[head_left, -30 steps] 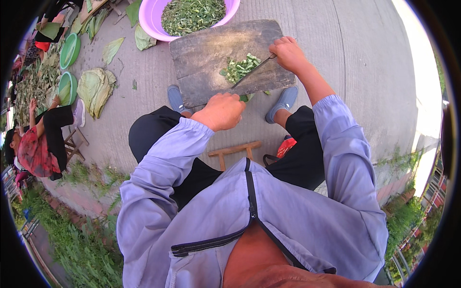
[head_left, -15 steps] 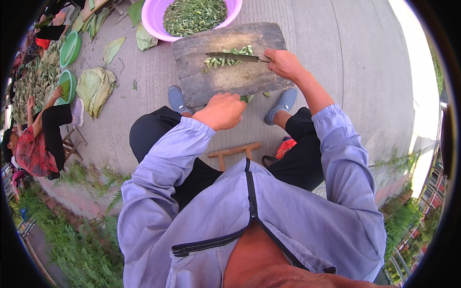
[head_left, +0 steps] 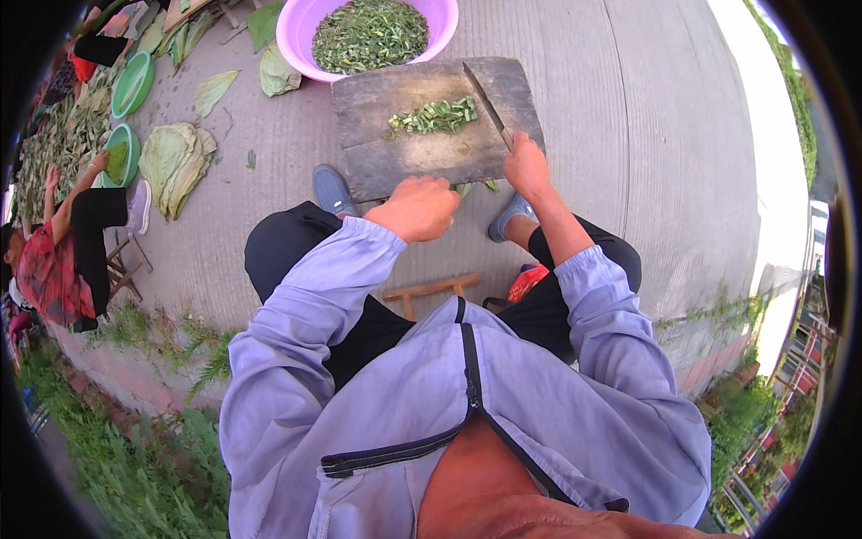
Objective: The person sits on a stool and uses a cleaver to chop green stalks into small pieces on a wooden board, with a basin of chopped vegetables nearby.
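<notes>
My right hand (head_left: pixel 528 165) is closed round the handle of a kitchen knife (head_left: pixel 486 101). Its long dark blade slants up and left over the right part of a worn wooden chopping board (head_left: pixel 368 144). Left of the blade, chopped green leaves (head_left: pixel 435 117) lie in a small heap on the board. My left hand (head_left: pixel 417 208) is closed at the board's near edge and appears to grip it; the fingertips are hidden. Bits of green show just right of that hand, below the edge.
Beyond the board stands a purple basin (head_left: pixel 444 31) holding chopped greens. Large flat leaves (head_left: pixel 177 166) lie on the concrete to the left. Further left, a person (head_left: pixel 63 269) sits on a stool beside green basins (head_left: pixel 133 85). A wooden stool (head_left: pixel 431 289) shows between my knees.
My right hand has drawn nearer and swung the knife from lying across the greens to slanting at their right. The board has turned slightly; my left hand stays at its near edge.
</notes>
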The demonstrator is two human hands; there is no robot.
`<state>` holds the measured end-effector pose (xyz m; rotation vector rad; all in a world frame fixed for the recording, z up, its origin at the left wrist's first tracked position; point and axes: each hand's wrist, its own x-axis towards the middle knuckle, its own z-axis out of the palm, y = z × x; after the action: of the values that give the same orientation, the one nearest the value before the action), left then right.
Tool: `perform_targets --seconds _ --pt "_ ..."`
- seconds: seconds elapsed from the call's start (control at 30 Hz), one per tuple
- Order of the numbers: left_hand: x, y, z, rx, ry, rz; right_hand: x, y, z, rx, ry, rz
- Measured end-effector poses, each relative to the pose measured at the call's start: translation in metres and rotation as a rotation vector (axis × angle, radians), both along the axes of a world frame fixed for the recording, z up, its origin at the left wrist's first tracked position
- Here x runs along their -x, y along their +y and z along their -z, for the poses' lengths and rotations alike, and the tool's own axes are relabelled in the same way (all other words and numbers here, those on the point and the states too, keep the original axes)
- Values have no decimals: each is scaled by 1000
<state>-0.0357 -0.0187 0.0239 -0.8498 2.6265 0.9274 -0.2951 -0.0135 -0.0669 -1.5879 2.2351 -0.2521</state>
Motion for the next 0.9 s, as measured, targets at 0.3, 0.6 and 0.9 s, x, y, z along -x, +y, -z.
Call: perform_targets --seconds 0.3,0.6,0.9 --pt "-7 2 5 12 -2 7 -64 22 25 61 -180 42" --pt "-6 3 11 16 18 10 -88 10 15 59 -244 -31" --pt "-4 5 7 8 -1 2 -19 -42 -46 -106 -504 -436"
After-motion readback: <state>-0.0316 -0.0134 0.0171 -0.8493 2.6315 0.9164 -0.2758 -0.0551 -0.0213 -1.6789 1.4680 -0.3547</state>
